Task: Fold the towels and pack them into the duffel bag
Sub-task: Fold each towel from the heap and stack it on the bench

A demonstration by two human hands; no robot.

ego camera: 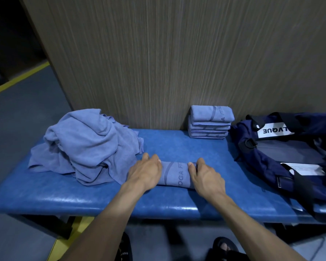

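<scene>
Your two hands rest on a folded towel (174, 174) at the front middle of the blue padded bench (94, 200). Your left hand (146, 173) lies over the towel's left end with fingers spread and fairly straight, pressing down, while your right hand (205, 177) curls its fingers over the right end and pinches the cloth against the thumb. Holding both ends this way looks meant to flatten the bundle and keep its layers from springing apart, perhaps before you lift it. Printed lettering runs across the strip of towel showing between your hands. Just to the left, a loose heap of unfolded towels (85, 146) in the same pale blue sits touching or nearly touching the folded one, so a good share of folding seems left. At the back, against the wood-grain wall panel (167, 59), a neat stack of folded towels (209, 122) waits beside the dark navy duffel bag (282, 155) at the bench's right end. No towel is visible in the slumped bag; whether it is open, you cannot tell from here.
</scene>
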